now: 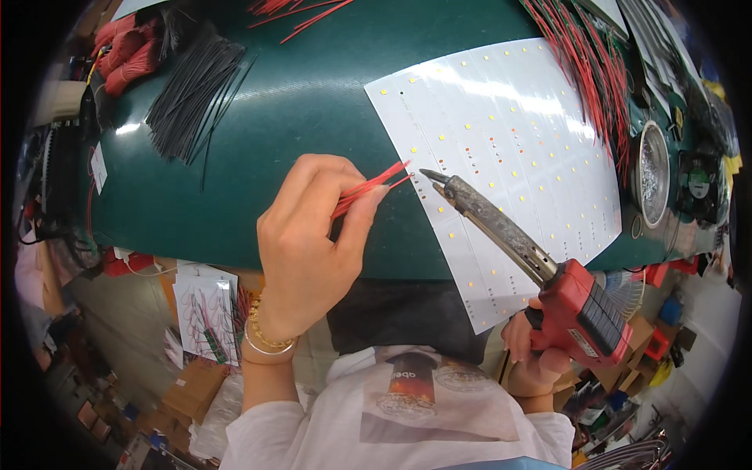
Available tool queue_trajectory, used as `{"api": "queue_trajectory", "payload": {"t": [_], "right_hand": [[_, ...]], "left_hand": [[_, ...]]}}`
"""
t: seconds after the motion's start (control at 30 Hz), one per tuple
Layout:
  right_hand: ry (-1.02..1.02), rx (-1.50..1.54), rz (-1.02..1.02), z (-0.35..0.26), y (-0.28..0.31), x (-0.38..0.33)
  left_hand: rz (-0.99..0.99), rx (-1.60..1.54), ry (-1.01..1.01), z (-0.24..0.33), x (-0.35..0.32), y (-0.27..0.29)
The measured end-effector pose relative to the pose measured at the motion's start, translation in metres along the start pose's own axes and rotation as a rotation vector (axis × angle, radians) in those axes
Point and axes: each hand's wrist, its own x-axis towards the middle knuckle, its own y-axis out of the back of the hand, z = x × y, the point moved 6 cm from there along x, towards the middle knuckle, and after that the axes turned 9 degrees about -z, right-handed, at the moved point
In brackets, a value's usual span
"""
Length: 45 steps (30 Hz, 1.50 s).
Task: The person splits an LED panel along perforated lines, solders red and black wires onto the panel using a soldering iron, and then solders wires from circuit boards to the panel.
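Pinched in the fingers of my left hand (309, 235) is a small bundle of red wires (368, 189). Their tips reach the left edge of a white LED circuit board (509, 157) dotted with yellow squares. My right hand (529, 345) is closed round the red grip of a soldering gun (580, 313). Its dark tip (432, 176) points left, over the board's edge, close to the wire ends. Whether the tip touches the board I cannot tell.
Black wires (196, 98) lie in a heap on the green tabletop (274, 102). Bundled red wires (129, 55) sit at the far left, and red and black wires (591, 78) hang across the board's far right corner. A round metal bowl (652, 174) stands right of the board.
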Motion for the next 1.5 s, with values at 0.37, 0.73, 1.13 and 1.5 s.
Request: {"api": "queue_trajectory", "payload": {"t": [0.37, 0.73, 1.13, 1.5], "right_hand": [[0.133, 0.145, -0.003, -0.002, 0.013, 0.006], [0.146, 0.127, 0.072, -0.001, 0.021, 0.001], [-0.049, 0.003, 0.061, 0.000, 0.011, 0.008], [0.090, 0.083, 0.071, -0.010, 0.013, 0.009]], "left_hand": [[-0.079, -0.437, 0.138, -0.006, 0.009, 0.037], [-0.574, -0.268, 0.347, -0.016, 0.037, -0.012], [-0.463, -0.101, 0.117, -0.008, 0.033, -0.013], [-0.380, -0.062, 0.082, -0.005, 0.037, -0.011]]}}
